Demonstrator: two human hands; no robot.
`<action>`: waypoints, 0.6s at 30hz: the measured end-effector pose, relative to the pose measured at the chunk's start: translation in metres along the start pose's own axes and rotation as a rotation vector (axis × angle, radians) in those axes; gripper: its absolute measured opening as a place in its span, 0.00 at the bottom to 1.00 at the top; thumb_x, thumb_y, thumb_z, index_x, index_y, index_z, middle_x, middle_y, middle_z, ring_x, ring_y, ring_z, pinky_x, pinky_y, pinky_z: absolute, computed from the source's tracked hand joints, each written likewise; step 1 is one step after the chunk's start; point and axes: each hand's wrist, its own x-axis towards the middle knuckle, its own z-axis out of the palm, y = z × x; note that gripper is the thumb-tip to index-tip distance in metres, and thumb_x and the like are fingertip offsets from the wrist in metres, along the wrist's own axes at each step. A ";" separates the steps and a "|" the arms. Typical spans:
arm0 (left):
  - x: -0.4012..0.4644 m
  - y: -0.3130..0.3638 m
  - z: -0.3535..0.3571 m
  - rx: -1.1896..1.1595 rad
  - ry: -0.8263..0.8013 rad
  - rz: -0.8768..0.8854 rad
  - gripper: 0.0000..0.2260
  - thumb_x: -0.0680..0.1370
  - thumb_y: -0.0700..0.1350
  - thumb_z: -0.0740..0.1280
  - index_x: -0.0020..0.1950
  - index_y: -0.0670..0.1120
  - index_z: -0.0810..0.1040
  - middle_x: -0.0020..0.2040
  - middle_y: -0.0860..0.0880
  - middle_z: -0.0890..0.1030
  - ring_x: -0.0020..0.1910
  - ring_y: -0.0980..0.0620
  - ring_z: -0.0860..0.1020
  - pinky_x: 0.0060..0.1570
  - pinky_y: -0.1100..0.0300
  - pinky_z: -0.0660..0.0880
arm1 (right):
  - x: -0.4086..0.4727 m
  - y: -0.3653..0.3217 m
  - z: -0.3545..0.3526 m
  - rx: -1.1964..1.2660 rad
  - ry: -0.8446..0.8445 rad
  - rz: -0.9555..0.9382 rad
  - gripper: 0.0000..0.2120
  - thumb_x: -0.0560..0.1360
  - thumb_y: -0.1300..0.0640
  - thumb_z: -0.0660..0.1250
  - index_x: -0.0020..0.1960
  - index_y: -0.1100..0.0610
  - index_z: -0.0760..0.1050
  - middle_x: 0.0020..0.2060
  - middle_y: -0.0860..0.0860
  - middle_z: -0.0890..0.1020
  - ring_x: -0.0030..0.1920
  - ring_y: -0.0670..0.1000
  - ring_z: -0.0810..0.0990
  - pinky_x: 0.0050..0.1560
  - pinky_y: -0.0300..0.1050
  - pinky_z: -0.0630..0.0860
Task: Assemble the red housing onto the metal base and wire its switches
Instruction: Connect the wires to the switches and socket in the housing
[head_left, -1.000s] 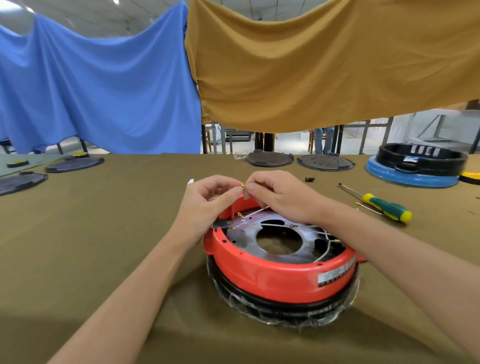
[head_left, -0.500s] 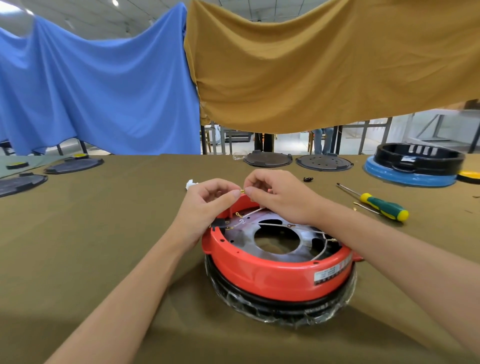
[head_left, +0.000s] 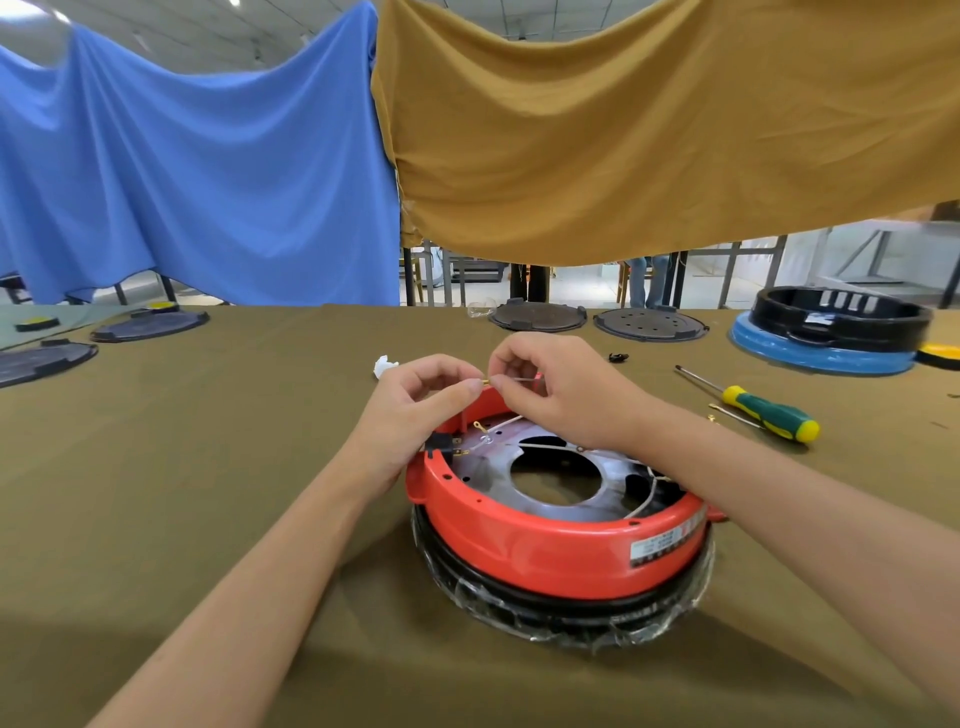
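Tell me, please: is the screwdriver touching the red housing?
Apart. The head view shows the screwdriver lying on the table cloth, right of the red housing, with bare cloth between them.

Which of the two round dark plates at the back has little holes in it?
The right plate, nearer the blue ring; the left one looks plain.

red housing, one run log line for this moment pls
stage: wiring | red housing: on base | left hand, right hand: pinching brass terminal | screwdriver: idle
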 end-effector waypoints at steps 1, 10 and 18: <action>0.000 0.000 0.000 0.014 0.001 0.009 0.02 0.78 0.42 0.71 0.47 0.45 0.83 0.40 0.47 0.81 0.36 0.52 0.80 0.35 0.57 0.80 | 0.000 0.000 0.000 0.004 0.000 0.001 0.03 0.78 0.61 0.66 0.47 0.57 0.78 0.37 0.48 0.80 0.37 0.46 0.75 0.38 0.34 0.71; 0.004 0.002 -0.001 -0.019 0.100 -0.021 0.04 0.73 0.46 0.71 0.39 0.50 0.85 0.38 0.45 0.81 0.38 0.47 0.76 0.43 0.54 0.75 | 0.000 -0.001 -0.002 -0.064 0.038 -0.016 0.04 0.78 0.58 0.68 0.51 0.56 0.81 0.40 0.47 0.81 0.41 0.45 0.76 0.43 0.34 0.72; 0.003 0.002 0.000 -0.021 0.109 -0.054 0.05 0.71 0.47 0.71 0.37 0.50 0.84 0.36 0.46 0.81 0.39 0.45 0.75 0.47 0.45 0.73 | 0.001 -0.005 -0.005 -0.225 0.005 -0.117 0.05 0.79 0.59 0.68 0.50 0.57 0.82 0.44 0.48 0.82 0.41 0.41 0.74 0.45 0.28 0.69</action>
